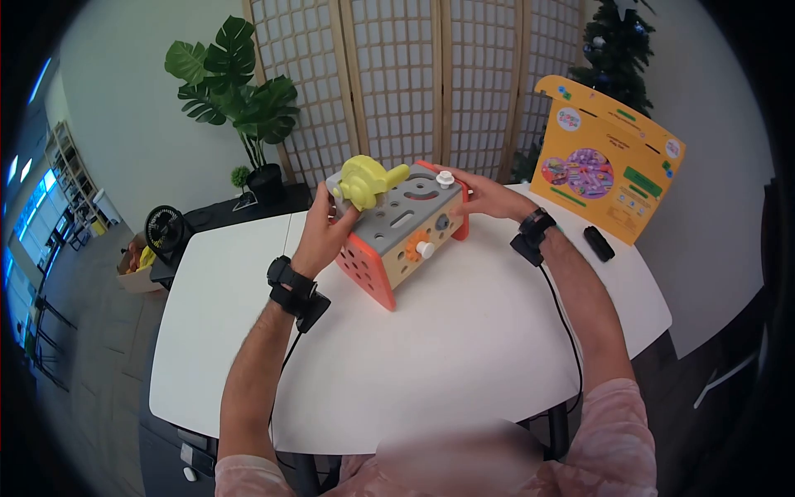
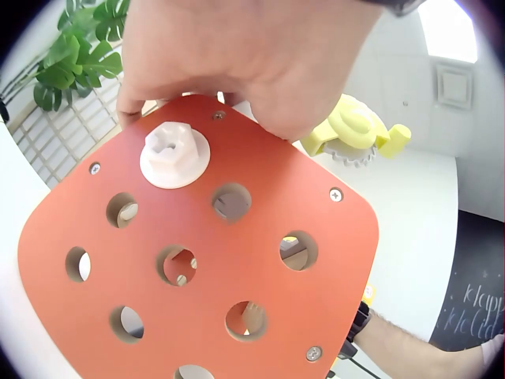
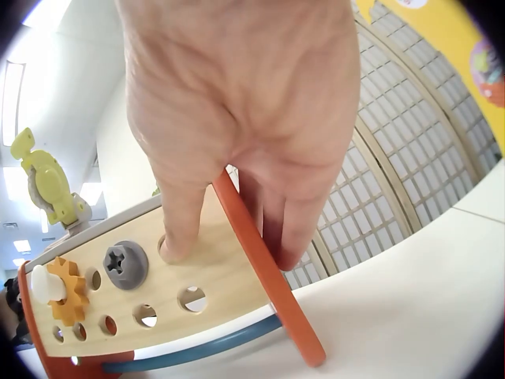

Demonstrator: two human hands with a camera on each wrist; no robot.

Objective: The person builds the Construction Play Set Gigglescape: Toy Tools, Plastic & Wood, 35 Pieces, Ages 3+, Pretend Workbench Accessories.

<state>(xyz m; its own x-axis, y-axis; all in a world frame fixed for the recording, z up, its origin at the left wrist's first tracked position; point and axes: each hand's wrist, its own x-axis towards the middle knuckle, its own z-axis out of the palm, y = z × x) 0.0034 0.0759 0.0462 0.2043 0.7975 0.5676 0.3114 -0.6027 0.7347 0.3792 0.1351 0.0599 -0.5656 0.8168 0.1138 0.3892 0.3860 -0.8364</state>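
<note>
A toy workbench (image 1: 402,217) with a grey top, wooden front and orange-red end panels stands turned at an angle on the white table. My left hand (image 1: 321,238) grips the top edge of its left panel (image 2: 260,217), close to a white hex nut (image 2: 175,154). Across the other end, my right hand (image 3: 245,110) holds the right panel (image 3: 264,268), thumb on the wooden front and fingers behind. A yellow toy circular saw (image 1: 362,184) sits on the top's left end, a white bolt (image 1: 445,179) near the right. The front carries an orange gear (image 3: 72,290) and a grey bolt (image 3: 125,265).
A yellow-orange box (image 1: 613,157) stands at the back right of the table (image 1: 464,348), with a black case (image 1: 599,243) by it. Cables run from both wrist cameras. Behind are a folding screen (image 1: 397,83), a potted plant (image 1: 240,99) and a black fan (image 1: 166,231).
</note>
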